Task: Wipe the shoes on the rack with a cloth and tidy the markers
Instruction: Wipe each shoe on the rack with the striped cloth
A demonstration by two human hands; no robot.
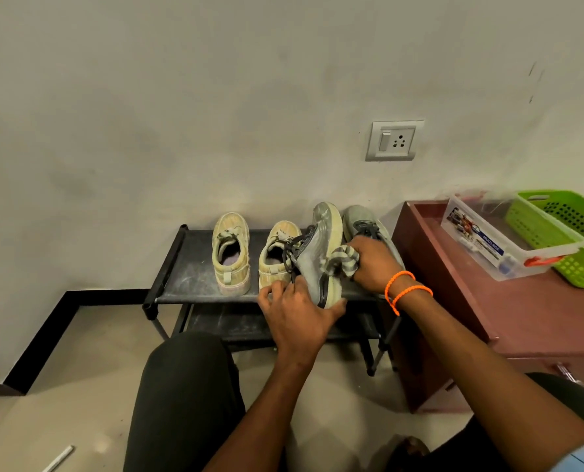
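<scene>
A low black shoe rack stands against the wall. Two beige shoes sit on its top shelf. My left hand grips a grey sneaker by its heel, tipped on its side above the shelf. My right hand holds a striped grey cloth bunched against the sneaker's side. Behind my right hand, a second grey sneaker rests on the shelf, partly hidden. A clear plastic box with small items inside sits on the maroon cabinet; a white marker lies on the floor.
A maroon cabinet stands right of the rack and carries a green plastic basket. A wall socket is above the rack. My knee in black trousers is in front of the rack. A black skirting line runs at left.
</scene>
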